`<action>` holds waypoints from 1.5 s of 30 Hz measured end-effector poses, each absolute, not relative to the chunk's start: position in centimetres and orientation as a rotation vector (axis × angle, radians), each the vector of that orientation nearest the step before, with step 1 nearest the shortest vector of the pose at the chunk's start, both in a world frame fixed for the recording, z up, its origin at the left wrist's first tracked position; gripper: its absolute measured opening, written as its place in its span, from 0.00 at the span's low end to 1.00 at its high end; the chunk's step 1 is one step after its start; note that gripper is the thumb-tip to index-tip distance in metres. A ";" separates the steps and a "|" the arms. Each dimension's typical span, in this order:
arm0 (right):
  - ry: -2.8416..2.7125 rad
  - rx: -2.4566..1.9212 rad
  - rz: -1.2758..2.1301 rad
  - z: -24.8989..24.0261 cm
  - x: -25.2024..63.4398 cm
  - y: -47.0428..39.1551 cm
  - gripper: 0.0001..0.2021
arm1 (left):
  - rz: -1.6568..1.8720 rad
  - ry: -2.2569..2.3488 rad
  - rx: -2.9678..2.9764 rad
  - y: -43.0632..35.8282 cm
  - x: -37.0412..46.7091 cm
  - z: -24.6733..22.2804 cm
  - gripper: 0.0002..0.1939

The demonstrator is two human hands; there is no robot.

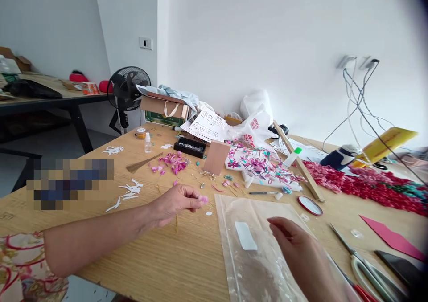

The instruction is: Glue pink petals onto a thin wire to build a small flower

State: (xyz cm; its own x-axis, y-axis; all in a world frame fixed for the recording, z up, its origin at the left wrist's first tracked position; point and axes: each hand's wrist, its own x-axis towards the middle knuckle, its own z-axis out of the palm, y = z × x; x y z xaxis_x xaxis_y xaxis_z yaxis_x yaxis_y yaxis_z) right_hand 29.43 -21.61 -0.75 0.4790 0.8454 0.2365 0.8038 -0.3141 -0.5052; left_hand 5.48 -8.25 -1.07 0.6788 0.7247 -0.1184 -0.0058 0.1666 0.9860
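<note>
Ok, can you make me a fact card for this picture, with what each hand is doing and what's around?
Left hand: pinching a pink piece
Right hand: over the clear bag; can't tell if it holds anything
Right of the bag: pale-handled scissors, pink sheet
Beyond the left hand: pink petals
Past the table: black fan

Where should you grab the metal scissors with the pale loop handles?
Best by the pale loop handles, I'd say, with the right hand coming from the near side. The scissors lie on the wooden table with handles nearer and pointed metal blades aimed away, so the hand would likely be clear of the tips.
</note>
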 end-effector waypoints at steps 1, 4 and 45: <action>-1.357 -2.189 0.101 -1.0 30.1 -22.0 0.09 | 0.598 0.687 1.317 -7.9 5.3 -0.9 0.07; -1.415 -2.202 0.175 -1.6 30.1 -21.8 0.09 | 0.695 0.672 1.312 -6.4 4.8 0.3 0.09; -1.892 -1.909 0.449 -2.8 18.9 -12.2 0.08 | 0.752 0.715 1.370 -6.7 4.6 0.4 0.08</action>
